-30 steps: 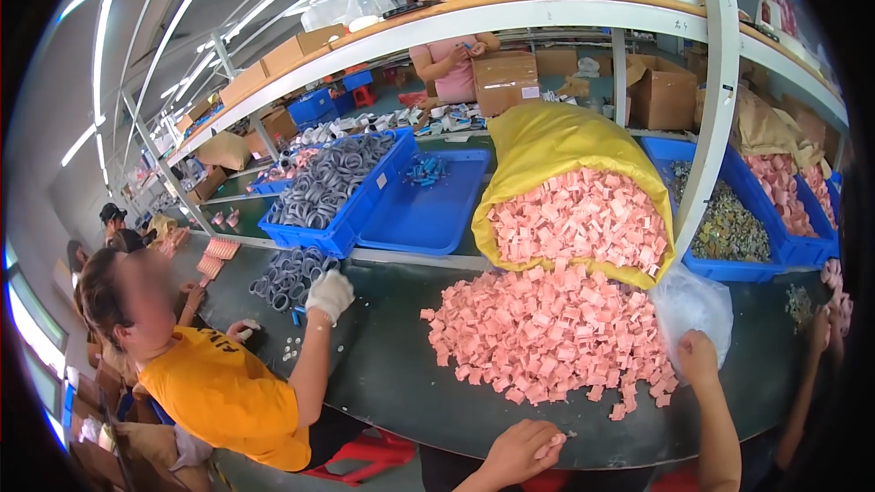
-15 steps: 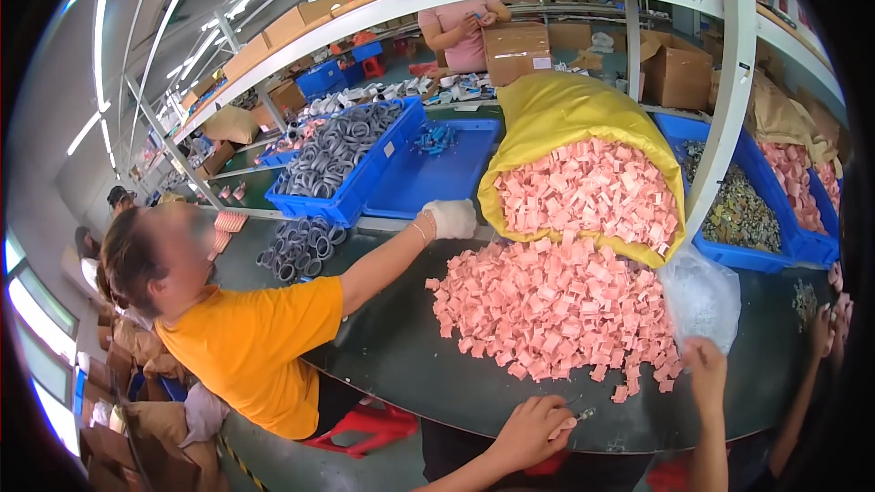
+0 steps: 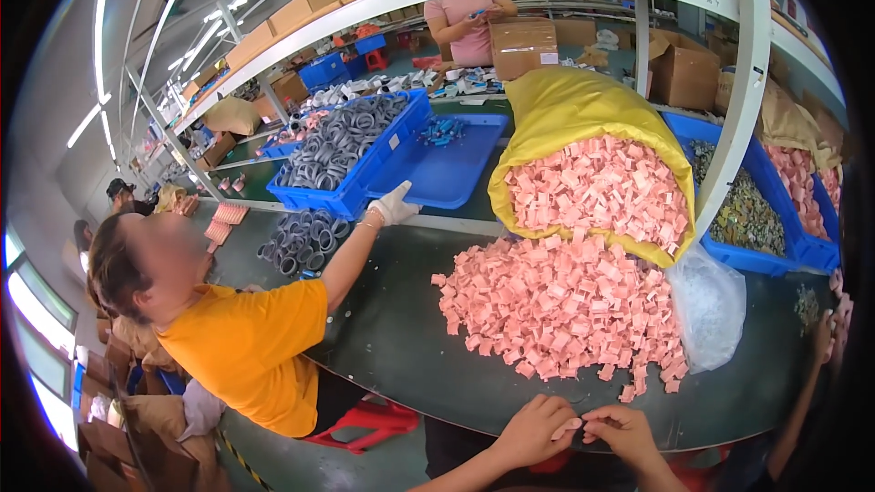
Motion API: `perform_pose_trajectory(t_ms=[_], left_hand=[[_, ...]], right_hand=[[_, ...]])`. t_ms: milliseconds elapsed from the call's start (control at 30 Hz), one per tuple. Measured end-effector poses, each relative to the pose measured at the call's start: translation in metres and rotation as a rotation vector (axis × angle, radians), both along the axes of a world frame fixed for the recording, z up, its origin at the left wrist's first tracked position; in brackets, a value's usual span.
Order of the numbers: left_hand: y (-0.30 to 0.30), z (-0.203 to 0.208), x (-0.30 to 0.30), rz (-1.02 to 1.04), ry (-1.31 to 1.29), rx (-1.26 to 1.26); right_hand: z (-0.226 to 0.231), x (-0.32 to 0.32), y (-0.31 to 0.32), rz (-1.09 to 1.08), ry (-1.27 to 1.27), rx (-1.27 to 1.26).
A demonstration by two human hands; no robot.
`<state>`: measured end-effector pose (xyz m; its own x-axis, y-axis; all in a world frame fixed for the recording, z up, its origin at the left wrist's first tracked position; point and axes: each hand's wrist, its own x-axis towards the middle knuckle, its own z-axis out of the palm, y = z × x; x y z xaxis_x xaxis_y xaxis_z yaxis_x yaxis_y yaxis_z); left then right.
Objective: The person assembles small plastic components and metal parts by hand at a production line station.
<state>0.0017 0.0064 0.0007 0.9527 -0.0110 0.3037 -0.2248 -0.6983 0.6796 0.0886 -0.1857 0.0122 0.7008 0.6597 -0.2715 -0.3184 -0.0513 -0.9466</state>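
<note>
Both of my hands meet over the near edge of the dark green table (image 3: 510, 383). My left hand (image 3: 536, 431) is closed, thumb against the curled fingers; what it holds is hidden. Close beside it on the right, my right hand (image 3: 623, 434) pinches with thumb and forefinger at a tiny piece too small to name. Just beyond the hands lies a big heap of small pink plastic parts (image 3: 561, 310). It spills from a yellow sack (image 3: 583, 105) lying on its side. A clear plastic bag (image 3: 709, 314) rests against the heap's right side.
On the left, a co-worker in an orange shirt (image 3: 246, 346) reaches a gloved hand (image 3: 395, 206) to a blue tray (image 3: 428, 187). Grey rings (image 3: 305, 241) lie nearby. Blue bins (image 3: 743, 258) of small parts stand at right. A shelf post (image 3: 738, 118) rises beside the sack.
My right hand has come from the clear bag's lower edge leftward to my left hand. The co-worker's gloved hand has moved left, away from the yellow sack, to the blue tray.
</note>
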Motion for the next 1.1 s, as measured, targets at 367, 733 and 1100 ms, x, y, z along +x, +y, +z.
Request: perform_pose_trajectory(t_ms=[367,733,1100], left_hand=[[0.006,-0.004,-0.002,0.000,-0.020,-0.055],[0.006,-0.011,0.000,-0.023,-0.034,-0.041],[0.005,0.001,-0.001,0.005,0.047,-0.032]], right_hand=[[0.005,0.002,0.006,0.073,-0.069,-0.055],[-0.004,-0.001,0.003,0.059,-0.211,-0.116],[-0.001,0.002,0.008,0.064,-0.537,-0.073]])
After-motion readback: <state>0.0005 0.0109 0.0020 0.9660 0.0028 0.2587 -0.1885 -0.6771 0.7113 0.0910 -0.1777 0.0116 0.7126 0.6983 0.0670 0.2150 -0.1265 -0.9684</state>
